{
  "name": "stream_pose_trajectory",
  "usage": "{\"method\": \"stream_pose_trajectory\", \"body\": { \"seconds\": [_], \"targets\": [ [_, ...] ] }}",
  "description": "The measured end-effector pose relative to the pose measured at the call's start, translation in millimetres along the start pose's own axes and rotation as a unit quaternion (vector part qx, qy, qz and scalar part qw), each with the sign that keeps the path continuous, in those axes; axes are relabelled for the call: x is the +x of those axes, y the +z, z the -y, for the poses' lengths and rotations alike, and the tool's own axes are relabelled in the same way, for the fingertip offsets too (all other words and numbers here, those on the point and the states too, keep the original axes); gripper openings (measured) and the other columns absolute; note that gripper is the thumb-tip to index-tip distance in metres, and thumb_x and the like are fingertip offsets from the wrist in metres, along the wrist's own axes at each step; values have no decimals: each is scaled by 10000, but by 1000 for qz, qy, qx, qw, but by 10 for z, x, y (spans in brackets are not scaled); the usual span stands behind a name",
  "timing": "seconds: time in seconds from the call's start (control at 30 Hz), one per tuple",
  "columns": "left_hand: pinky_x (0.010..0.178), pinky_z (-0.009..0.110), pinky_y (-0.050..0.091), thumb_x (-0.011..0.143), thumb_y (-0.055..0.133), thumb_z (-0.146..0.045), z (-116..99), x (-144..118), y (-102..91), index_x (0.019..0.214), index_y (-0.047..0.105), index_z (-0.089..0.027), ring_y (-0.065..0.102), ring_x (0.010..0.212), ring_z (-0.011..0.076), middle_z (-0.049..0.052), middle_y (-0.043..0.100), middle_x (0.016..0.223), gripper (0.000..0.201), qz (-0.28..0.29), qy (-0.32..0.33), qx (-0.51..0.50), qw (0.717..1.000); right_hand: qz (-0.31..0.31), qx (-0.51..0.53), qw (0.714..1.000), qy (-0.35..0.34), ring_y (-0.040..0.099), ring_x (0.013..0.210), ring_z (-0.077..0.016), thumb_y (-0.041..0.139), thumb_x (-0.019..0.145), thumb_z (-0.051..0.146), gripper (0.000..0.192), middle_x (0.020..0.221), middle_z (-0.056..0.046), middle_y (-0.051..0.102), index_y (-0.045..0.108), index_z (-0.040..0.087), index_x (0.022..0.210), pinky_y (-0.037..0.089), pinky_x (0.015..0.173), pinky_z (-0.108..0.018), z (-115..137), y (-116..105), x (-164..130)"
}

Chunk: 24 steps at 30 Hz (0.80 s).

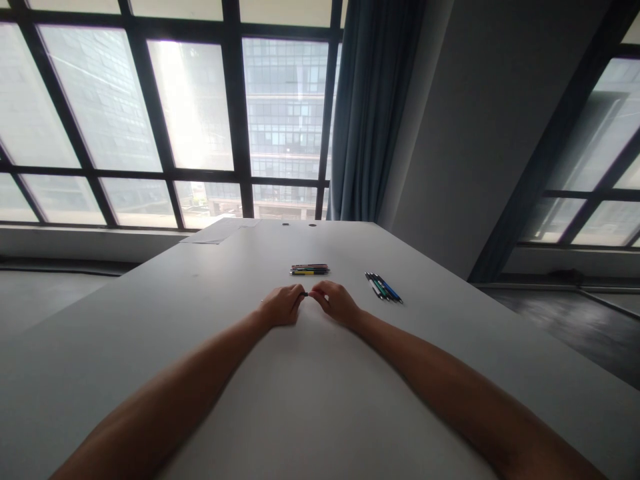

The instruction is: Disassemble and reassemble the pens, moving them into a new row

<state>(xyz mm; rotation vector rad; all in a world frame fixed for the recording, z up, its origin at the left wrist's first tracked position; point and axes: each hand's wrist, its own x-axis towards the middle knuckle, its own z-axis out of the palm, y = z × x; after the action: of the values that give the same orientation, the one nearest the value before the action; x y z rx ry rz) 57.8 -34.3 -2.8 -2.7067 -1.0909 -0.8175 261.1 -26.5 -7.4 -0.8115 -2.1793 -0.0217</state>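
My left hand (283,305) and my right hand (337,301) meet knuckle to knuckle on the grey table (210,320). Between their fingertips they pinch a small dark pen-like piece (305,294), of which only a short bit shows. Just beyond the hands lies a tidy row of coloured pens (310,269). To the right of my right hand lies a second bunch of pens (383,287), green, blue and dark, set at a slant.
A sheet of paper (213,233) lies at the table's far left corner, near two round cable holes (299,225). Large windows and a blue curtain (373,113) stand behind the table. The floor drops away on both sides.
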Motion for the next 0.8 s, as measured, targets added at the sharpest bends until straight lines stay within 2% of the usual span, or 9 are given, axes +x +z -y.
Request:
{"method": "stream_pose_trajectory", "body": {
  "seconds": [0.17, 0.33, 0.47, 0.57, 0.63, 0.8],
  "targets": [
    [627, 292, 447, 914, 389, -253, 13, 3, 23, 953, 534, -184, 626, 730, 194, 84, 661, 851, 165, -1, -22, 5, 1000, -1, 23, 1000, -9, 583, 730, -164, 520, 922, 303, 157, 818, -59, 647, 603, 171, 903, 450, 704, -274, -5, -5, -7],
    [634, 290, 458, 903, 400, -247, 2, 12, 17, 951, 547, -183, 632, 746, 195, 83, 663, 855, 168, 3, -2, 10, 1000, 51, -55, 997, 13, 574, 705, -169, 418, 967, 310, 272, 751, -58, 638, 609, 177, 828, 418, 681, -273, 4, -13, -11],
    [624, 288, 462, 908, 388, -254, -9, 17, 15, 955, 550, -182, 632, 733, 192, 81, 666, 854, 183, -3, -2, 18, 1000, 42, -48, 998, 8, 581, 717, -164, 474, 941, 311, 178, 813, -46, 653, 572, 176, 1003, 415, 704, -271, 5, 1, -15],
    [633, 285, 465, 904, 390, -248, -10, 19, 19, 955, 551, -184, 634, 746, 189, 77, 667, 854, 180, -2, 1, 24, 1000, 44, -56, 997, -9, 586, 740, -171, 475, 941, 293, 154, 824, -56, 652, 575, 177, 936, 413, 716, -279, 11, 0, -9],
    [641, 289, 468, 898, 398, -241, -8, 20, 19, 954, 552, -185, 637, 757, 193, 76, 667, 856, 173, 3, 5, 25, 1000, 52, -71, 996, -13, 591, 755, -177, 429, 966, 297, 218, 810, -62, 652, 583, 179, 868, 408, 727, -287, 19, -9, -2],
    [638, 290, 470, 897, 403, -230, 0, 21, 18, 972, 548, -191, 644, 767, 195, 73, 675, 881, 167, 8, 4, 21, 1000, 49, -67, 997, -4, 579, 725, -167, 483, 947, 371, 226, 846, -60, 656, 583, 169, 950, 406, 733, -295, 33, -17, 1]
  ]
}}
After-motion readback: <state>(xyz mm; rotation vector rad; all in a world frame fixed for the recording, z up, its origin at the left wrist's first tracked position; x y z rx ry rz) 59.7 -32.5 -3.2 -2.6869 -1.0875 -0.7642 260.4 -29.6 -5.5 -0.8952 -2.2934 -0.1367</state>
